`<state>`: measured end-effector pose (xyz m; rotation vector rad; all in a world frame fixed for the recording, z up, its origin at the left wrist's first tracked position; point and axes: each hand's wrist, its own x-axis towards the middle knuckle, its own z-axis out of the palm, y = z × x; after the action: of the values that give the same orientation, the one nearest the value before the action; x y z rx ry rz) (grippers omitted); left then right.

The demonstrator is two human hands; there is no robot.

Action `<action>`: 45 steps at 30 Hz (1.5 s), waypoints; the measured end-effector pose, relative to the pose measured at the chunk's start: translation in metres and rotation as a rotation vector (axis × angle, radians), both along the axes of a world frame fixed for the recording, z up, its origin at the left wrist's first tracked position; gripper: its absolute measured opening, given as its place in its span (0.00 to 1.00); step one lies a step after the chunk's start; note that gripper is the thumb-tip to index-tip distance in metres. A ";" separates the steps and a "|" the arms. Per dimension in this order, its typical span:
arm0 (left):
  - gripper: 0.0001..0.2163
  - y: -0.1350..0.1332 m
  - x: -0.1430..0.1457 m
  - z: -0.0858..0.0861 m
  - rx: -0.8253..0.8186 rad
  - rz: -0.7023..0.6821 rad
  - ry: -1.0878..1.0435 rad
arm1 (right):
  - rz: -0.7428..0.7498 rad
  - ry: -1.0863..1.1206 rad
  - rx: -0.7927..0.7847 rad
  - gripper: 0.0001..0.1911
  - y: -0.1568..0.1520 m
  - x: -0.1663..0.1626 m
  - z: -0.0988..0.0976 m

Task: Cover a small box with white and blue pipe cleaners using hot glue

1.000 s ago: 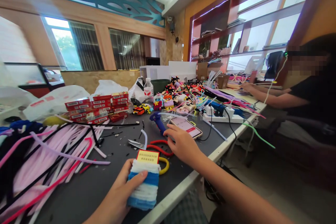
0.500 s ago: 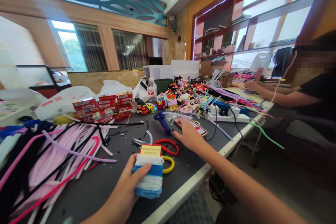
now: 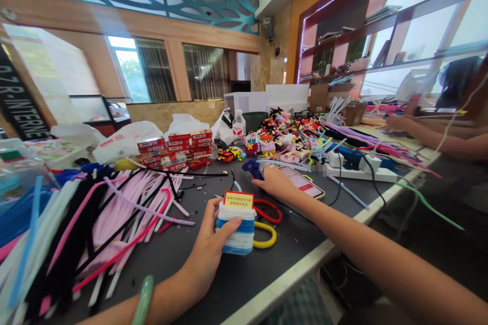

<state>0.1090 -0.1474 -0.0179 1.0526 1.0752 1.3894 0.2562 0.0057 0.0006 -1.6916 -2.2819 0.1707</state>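
Note:
My left hand [image 3: 215,241] holds a small box wrapped in white and blue fuzzy pipe cleaners [image 3: 235,231], thumb across its front. The box's red-edged yellow end [image 3: 239,200] sticks out bare at the top. Farther off, my right hand [image 3: 272,182] is closed round the handle of a blue glue gun [image 3: 251,167]; the handle is mostly hidden behind the fingers. Just right of that hand lies a phone [image 3: 301,183] with its screen lit. Scissors with a red and a yellow handle loop [image 3: 266,237] rest on the table behind the wrapped box.
Pipe cleaners [image 3: 125,218] in pink, black, white and blue spread over the left side. Red boxes [image 3: 175,148] are stacked behind, near a plastic bottle [image 3: 239,124] and a heap of fuzzy dolls [image 3: 282,134]. A power strip [image 3: 371,174] with cables lies right. Another person's arms [image 3: 427,129] work there.
My right hand has gone from hovering beside the glue gun to closing on its handle. The view has swung left, so everything appears farther right. My left hand still holds the wrapped box.

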 end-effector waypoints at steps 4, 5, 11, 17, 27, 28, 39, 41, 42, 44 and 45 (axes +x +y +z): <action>0.23 0.000 0.000 0.000 0.010 -0.044 0.063 | -0.029 0.028 -0.047 0.16 0.008 -0.010 -0.005; 0.24 0.000 0.000 0.000 0.021 -0.051 0.067 | -0.035 0.037 -0.052 0.16 0.009 -0.012 -0.005; 0.25 -0.001 -0.001 0.000 0.048 -0.024 0.097 | -0.027 0.148 0.023 0.16 -0.001 -0.002 -0.002; 0.25 0.003 -0.004 -0.003 0.052 -0.010 0.181 | 0.047 0.398 0.210 0.14 -0.041 0.037 -0.011; 0.23 0.008 -0.007 -0.002 0.027 0.026 0.184 | 0.116 0.792 0.227 0.20 -0.084 0.065 -0.041; 0.22 0.007 -0.007 -0.001 0.019 0.029 0.183 | 0.123 0.806 0.221 0.20 -0.085 0.064 -0.040; 0.24 0.003 -0.007 0.000 0.034 0.057 0.137 | 0.174 0.874 0.197 0.17 -0.090 0.065 -0.039; 0.24 0.004 -0.007 -0.001 0.030 0.064 0.138 | 0.178 0.909 0.194 0.16 -0.091 0.065 -0.038; 0.24 0.005 -0.008 -0.002 0.029 0.065 0.142 | 0.175 0.932 0.192 0.16 -0.092 0.065 -0.037; 0.23 0.007 -0.009 -0.004 0.041 0.074 0.162 | 0.159 0.986 0.189 0.17 -0.093 0.065 -0.037; 0.23 0.008 -0.010 -0.005 0.058 0.084 0.179 | 0.148 1.016 0.187 0.16 -0.093 0.065 -0.037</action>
<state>0.0991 -0.1397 -0.0232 1.2038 1.2269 1.4211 0.3214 -0.0873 -0.0365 -0.9699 -1.5622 0.6508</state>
